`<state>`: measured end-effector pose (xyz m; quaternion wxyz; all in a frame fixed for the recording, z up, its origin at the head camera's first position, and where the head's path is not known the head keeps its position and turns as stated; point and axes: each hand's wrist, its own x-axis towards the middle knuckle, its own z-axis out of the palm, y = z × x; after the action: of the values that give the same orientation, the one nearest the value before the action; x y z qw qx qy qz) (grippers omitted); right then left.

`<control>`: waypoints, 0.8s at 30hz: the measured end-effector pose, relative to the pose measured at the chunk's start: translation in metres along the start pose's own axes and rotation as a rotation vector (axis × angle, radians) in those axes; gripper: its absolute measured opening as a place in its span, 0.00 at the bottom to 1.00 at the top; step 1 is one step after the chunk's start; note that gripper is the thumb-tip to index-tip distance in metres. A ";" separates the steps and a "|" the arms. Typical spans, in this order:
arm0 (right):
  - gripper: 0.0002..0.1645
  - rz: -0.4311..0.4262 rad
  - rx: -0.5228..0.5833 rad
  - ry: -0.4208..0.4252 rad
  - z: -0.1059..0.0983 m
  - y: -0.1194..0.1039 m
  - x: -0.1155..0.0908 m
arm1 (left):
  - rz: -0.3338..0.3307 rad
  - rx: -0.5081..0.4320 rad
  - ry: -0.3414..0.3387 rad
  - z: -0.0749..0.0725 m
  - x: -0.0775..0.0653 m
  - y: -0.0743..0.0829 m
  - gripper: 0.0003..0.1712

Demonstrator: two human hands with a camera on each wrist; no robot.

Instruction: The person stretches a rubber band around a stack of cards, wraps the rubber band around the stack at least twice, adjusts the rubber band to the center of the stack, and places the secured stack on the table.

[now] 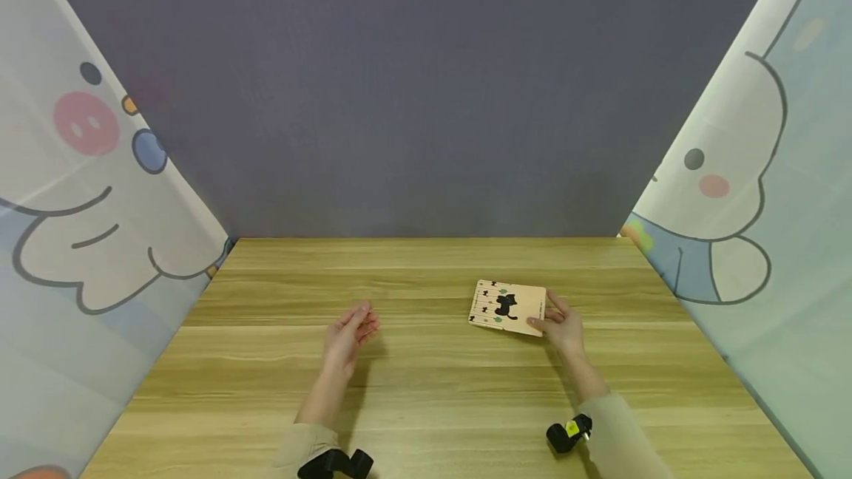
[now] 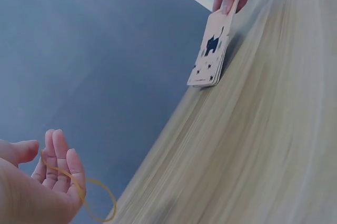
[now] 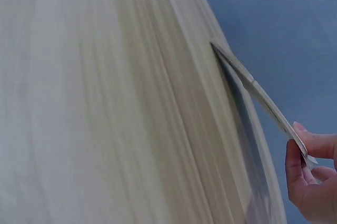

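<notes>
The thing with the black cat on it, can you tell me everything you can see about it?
The cat-print stack is flat, cream-coloured and roughly rectangular. A black cat is printed on top, beside thin lines with smaller black cats and green marks. Several thin layers show at its edge, like paper or card; I can't tell if they're bound. The right hand pinches one end, tilting it so that end is higher. The other end is low over the wooden tabletop, maybe touching.

Right hand pinches the right edge of a beige booklet printed with a black cat; left hand is over the tabletop, well apart from the booklet.
</notes>
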<state>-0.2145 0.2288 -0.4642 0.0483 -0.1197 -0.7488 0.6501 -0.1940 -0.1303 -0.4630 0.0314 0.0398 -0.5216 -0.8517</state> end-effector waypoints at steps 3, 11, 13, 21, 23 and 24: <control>0.44 -0.012 0.043 0.013 0.001 0.003 0.000 | -0.042 0.023 0.058 0.013 -0.011 0.009 0.11; 0.52 -0.004 0.111 0.000 0.003 0.036 0.021 | 0.041 0.070 -0.073 0.018 -0.019 0.004 0.18; 0.53 -0.001 0.147 -0.019 0.004 0.042 0.025 | 0.134 0.087 -0.144 0.013 -0.013 -0.008 0.19; 0.53 -0.023 0.242 -0.085 0.013 0.040 0.017 | 0.262 0.216 -0.165 0.025 -0.021 -0.006 0.24; 0.52 -0.001 0.263 -0.105 0.017 0.029 0.007 | 0.261 0.191 -0.151 0.028 -0.022 -0.007 0.27; 0.50 0.016 0.275 -0.112 0.019 0.019 0.000 | 0.264 0.176 -0.144 0.030 -0.022 -0.008 0.29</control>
<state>-0.2166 0.2128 -0.4857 0.0173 -0.0815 -0.6533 0.7525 -0.1751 -0.0981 -0.4563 0.1021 -0.0875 -0.5957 -0.7919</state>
